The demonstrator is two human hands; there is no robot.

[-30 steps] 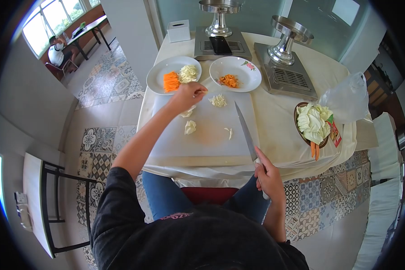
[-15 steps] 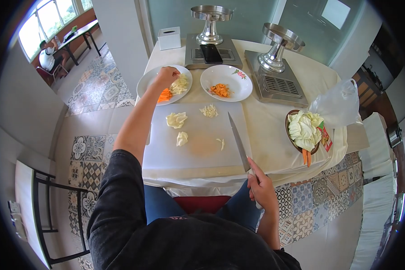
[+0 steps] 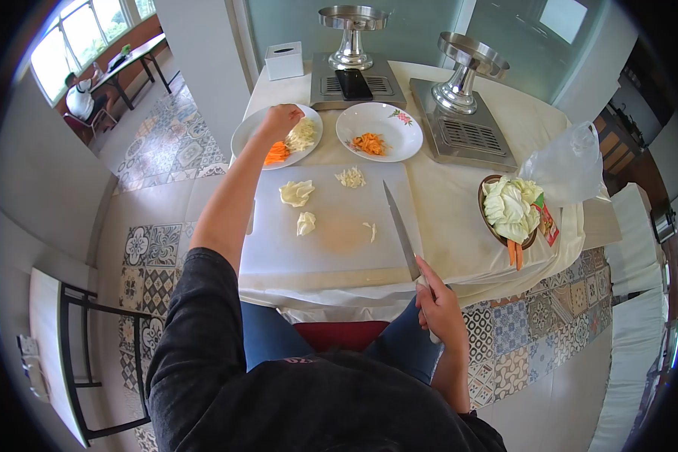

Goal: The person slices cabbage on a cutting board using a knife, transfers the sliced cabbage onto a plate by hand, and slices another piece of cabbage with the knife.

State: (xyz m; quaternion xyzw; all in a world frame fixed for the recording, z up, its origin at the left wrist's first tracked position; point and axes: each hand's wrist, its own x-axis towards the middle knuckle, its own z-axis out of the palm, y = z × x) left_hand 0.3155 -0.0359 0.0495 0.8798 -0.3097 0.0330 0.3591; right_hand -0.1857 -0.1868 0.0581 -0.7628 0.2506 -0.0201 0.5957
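My left hand hovers over a white plate, its fingers pinched together; what they hold, if anything, is hidden. On that plate lie carrot strips and shredded cabbage. My right hand grips a kitchen knife by its handle, the blade slanting over the right edge of the white cutting board. Cabbage pieces and a smaller cabbage chunk rest on the board. A small heap of cut cabbage sits near its far edge, and a few shreds lie closer to the blade.
A flowered plate holds orange shreds. Behind stand two metal stands and a tissue box; a phone lies on one base. At right are a bowl of cabbage leaves and a plastic bag. Someone sits far left.
My left hand has shifted slightly up and right over the plate, fingers still pinched. The knife stays in my right hand, almost unmoved. The camera view has shifted a little.
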